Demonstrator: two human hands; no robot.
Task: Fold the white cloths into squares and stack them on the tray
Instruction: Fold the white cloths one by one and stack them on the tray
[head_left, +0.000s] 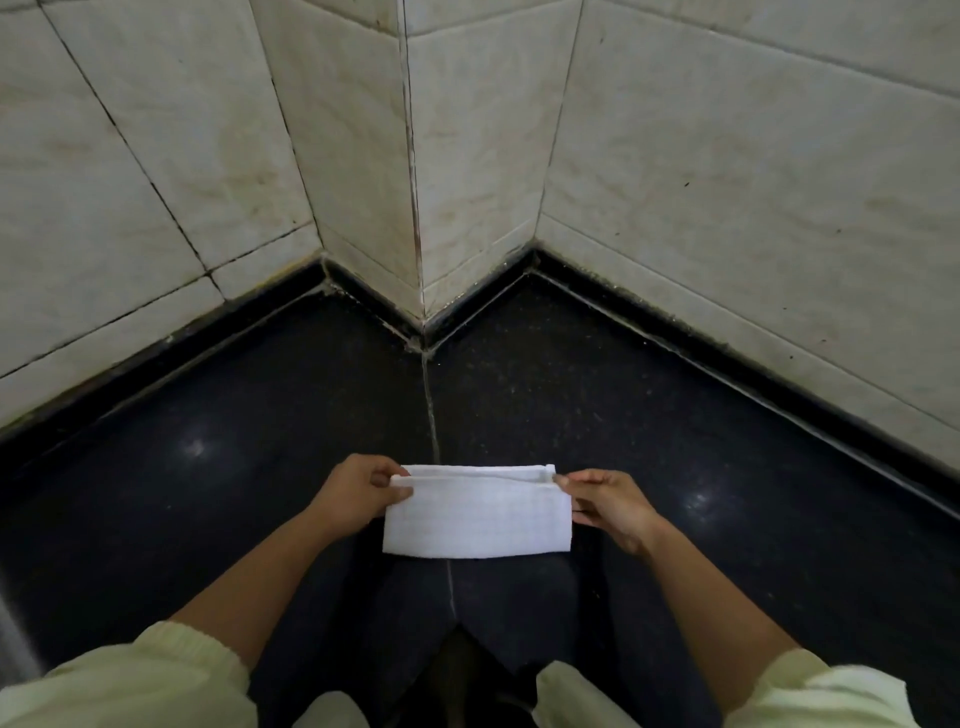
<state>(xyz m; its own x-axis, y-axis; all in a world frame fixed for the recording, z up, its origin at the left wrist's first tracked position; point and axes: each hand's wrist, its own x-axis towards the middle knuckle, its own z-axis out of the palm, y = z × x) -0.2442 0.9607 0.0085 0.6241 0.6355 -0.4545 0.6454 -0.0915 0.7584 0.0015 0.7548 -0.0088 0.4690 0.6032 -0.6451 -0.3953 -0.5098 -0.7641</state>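
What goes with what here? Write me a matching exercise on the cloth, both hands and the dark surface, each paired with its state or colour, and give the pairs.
Column one:
1. white cloth
2. left hand
3. right hand
4. dark surface

Column two:
A. pinches the cloth's upper right corner
B. black and speckled
C. folded into a long rectangle
D. pinches the cloth's upper left corner

Pairs: 1-C, 2-D, 3-A, 4-B

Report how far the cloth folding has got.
Done: one white cloth is folded into a long rectangle. In hand: the left hand and right hand pinch its far corners. Left: halving it into a square and stacking it; no tray or finished stack is in view.
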